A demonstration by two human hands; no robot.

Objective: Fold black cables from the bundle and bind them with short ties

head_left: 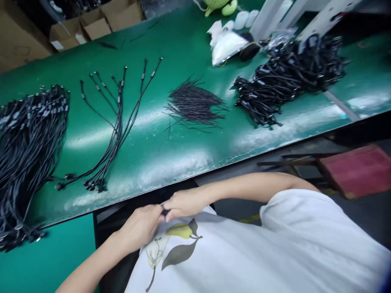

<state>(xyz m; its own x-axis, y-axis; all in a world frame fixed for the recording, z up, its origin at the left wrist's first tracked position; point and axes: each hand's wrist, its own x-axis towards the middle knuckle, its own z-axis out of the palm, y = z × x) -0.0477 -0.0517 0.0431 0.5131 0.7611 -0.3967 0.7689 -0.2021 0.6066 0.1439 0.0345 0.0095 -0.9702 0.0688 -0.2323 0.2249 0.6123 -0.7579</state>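
Observation:
My left hand [141,228] and my right hand [185,203] meet close to the front of the white shirt [232,248], just off the table's edge. Fingers on both hands are curled and pressed together, fingertips nearly touching. A small dark patch shows between them; whether it is an object or a gap I cannot make out. On the green table [146,158] ahead lies a loose bunch of black cables [117,130] with connectors at their ends. To its right is a pile of thin black ties [194,103].
A large heap of black cables [30,134] covers the table's left end. Another cable pile [287,77] lies right, near a white plastic bag [227,47] and a white metal stand [271,18]. Cardboard boxes [94,26] stand behind. A red stool [357,169] is at right.

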